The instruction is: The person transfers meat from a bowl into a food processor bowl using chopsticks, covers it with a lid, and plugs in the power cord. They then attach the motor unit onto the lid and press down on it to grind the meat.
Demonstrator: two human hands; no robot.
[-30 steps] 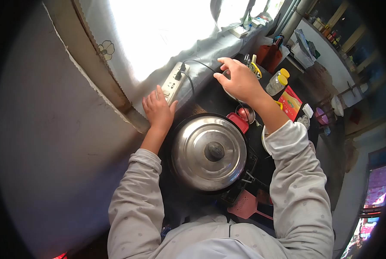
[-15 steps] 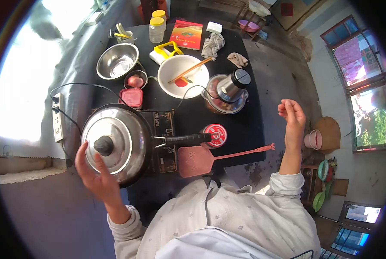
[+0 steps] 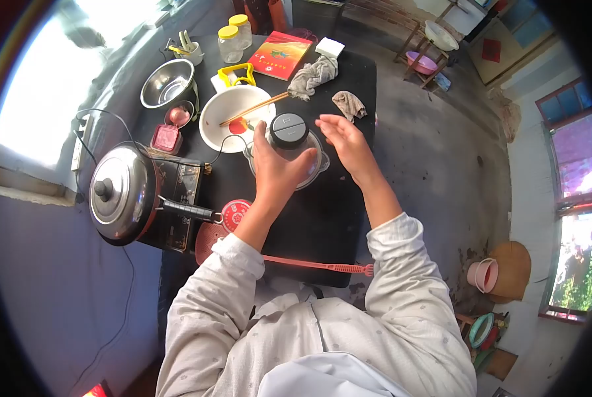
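Note:
An electric food chopper [image 3: 289,129] with a black-topped motor head stands on the black table in front of me. My left hand [image 3: 278,173] is at its near left side, thumb and fingers spread around the motor head and hiding part of it. To the right of the chopper, my right hand [image 3: 349,147] is raised with its fingers stretched out towards the motor head and nothing in it. Behind and left of the chopper sits a white bowl [image 3: 215,135] with chopsticks [image 3: 255,108] laid across it.
On the left, a lidded pan [image 3: 125,195] rests on an induction cooker [image 3: 177,228]. A red can [image 3: 235,212] and a pink fly swatter [image 3: 309,263] lie near the front edge. Farther back are a steel bowl [image 3: 168,84], jars [image 3: 230,46], a red booklet [image 3: 279,56] and cloths [image 3: 314,77].
My left hand has left the pan lid and come right to the chopper. My right hand has moved in to the chopper's other side. The view has turned to the right.

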